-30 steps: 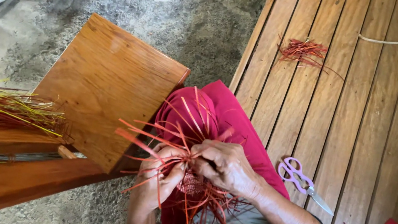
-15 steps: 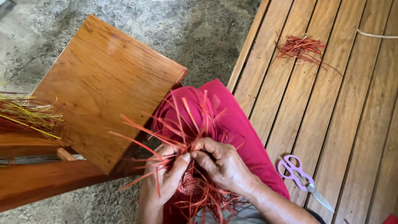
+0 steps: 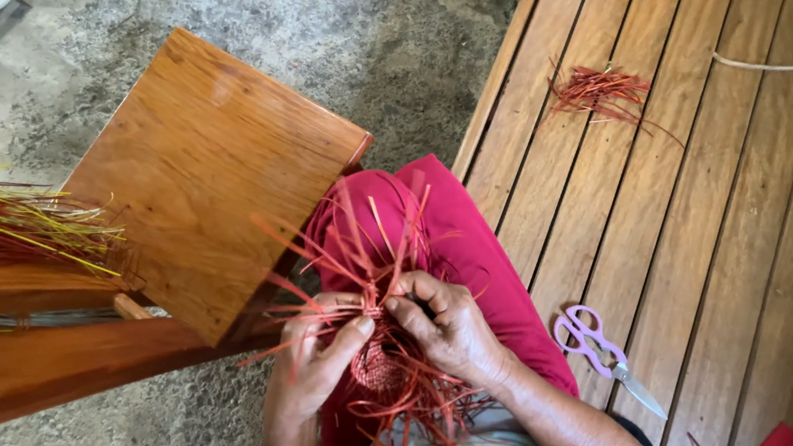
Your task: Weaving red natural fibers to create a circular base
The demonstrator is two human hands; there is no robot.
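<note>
red woven piece [image 3: 379, 367] sits low centre of frame on the lap; i see left hand [image 3: 314, 364] and right hand [image 3: 449, 330] pinching its strands [image 3: 353, 248]. a loose pinch could slacken the weave.

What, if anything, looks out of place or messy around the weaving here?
Nothing looks damaged. Both hands, left hand and right hand, work the red strips on the lap. A loose pile of red offcuts lies scattered on the slatted bench, apart from the purple scissors.
</note>
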